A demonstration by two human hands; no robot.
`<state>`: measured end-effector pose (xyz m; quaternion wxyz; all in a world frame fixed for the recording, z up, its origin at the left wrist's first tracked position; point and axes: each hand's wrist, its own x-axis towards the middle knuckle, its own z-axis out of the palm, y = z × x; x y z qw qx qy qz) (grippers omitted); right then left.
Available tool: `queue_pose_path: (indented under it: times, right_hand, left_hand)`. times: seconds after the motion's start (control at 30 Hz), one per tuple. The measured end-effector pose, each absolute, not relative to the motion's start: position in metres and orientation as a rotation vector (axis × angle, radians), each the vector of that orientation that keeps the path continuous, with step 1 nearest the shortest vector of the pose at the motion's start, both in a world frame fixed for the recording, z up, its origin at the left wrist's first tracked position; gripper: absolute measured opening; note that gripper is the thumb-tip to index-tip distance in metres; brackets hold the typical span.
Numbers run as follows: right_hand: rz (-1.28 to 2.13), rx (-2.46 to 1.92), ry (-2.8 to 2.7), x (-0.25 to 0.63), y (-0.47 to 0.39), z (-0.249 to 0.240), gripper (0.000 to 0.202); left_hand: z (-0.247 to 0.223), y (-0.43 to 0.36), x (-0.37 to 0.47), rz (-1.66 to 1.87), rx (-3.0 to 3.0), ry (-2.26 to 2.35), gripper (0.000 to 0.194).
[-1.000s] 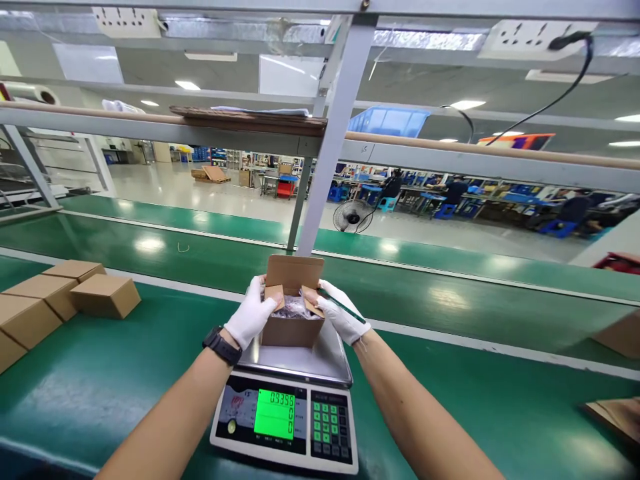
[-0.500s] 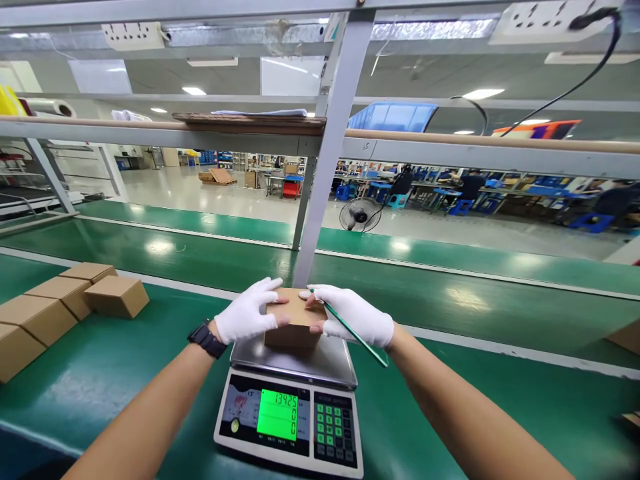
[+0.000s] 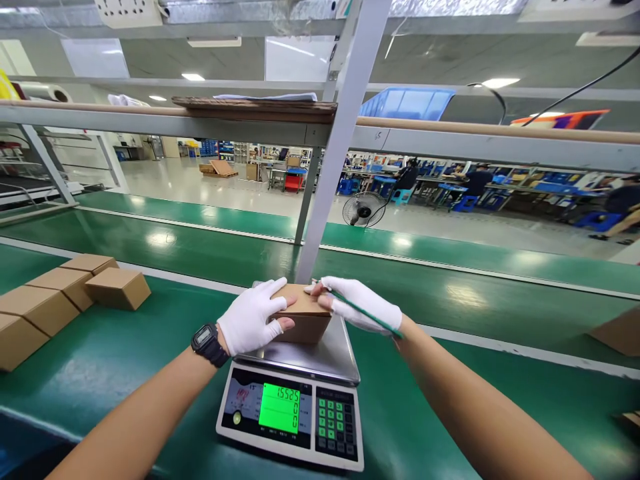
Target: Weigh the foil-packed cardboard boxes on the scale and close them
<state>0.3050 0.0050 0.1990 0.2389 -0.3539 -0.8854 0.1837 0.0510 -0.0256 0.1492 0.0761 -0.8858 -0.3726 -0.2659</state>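
A small brown cardboard box [image 3: 303, 327] sits on the metal plate [image 3: 345, 353] of a digital scale [image 3: 290, 417], whose green display is lit. My left hand [image 3: 255, 317], in a white glove with bare fingertips, grips the box at its left side, fingers over the top and thumb at the front. A dark watch is on that wrist. Above the box's right top edge, my right hand [image 3: 365, 303], gloved alike, pinches a thin green pen-like stick [image 3: 363, 311]. The stick's far end lies back along the hand towards the wrist; its tip is hard to make out.
Several closed cardboard boxes [image 3: 117, 288] stand on the green surface at the left. A grey metal post [image 3: 333, 160] rises just behind the scale and meets a shelf rail [image 3: 450, 140]. Beyond lies a green conveyor belt [image 3: 240, 257]. Another box [image 3: 620, 330] is at the right edge.
My right hand has drawn its thumb and fingers off the box's right side into a pinch, swinging the green stick against the hand. The box sits turned slightly. The display reading has changed.
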Motion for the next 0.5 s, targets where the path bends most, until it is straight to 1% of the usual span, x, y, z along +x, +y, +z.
queue_pose_path:
  times: [0.1, 0.23, 0.3, 0.33, 0.4, 0.47, 0.5]
  right_hand:
    - [0.446, -1.101, -2.267, 0.283, 0.019, 0.198, 0.036]
    - [0.376, -1.100, -2.257, 0.265, 0.029, 0.180, 0.028]
    - [0.414, -1.125, -2.134, 0.259, 0.021, 0.171, 0.030]
    - [0.444, -1.133, -2.041, 0.255, 0.015, 0.168, 0.032]
    - [0.544, -1.117, -1.881, 0.246, 0.001, 0.162, 0.034]
    - [0.640, -1.049, -1.876, 0.243, -0.010, 0.156, 0.036]
    - [0.671, -0.998, -1.946, 0.245, -0.011, 0.153, 0.038]
  left_hand:
    - [0.152, -0.025, 0.049, -0.747, -2.626, -1.099, 0.045]
    - [0.148, -0.031, 0.057, -0.779, -2.583, -1.134, 0.038]
    - [0.141, -0.044, 0.069, -0.901, -2.469, -1.251, 0.035]
    - [0.137, -0.052, 0.078, -0.991, -2.396, -1.330, 0.037]
    - [0.129, -0.067, 0.094, -1.196, -2.254, -1.487, 0.049]
    - [0.127, -0.072, 0.104, -1.366, -2.148, -1.585, 0.063]
    - [0.127, -0.069, 0.102, -1.414, -2.103, -1.620, 0.066]
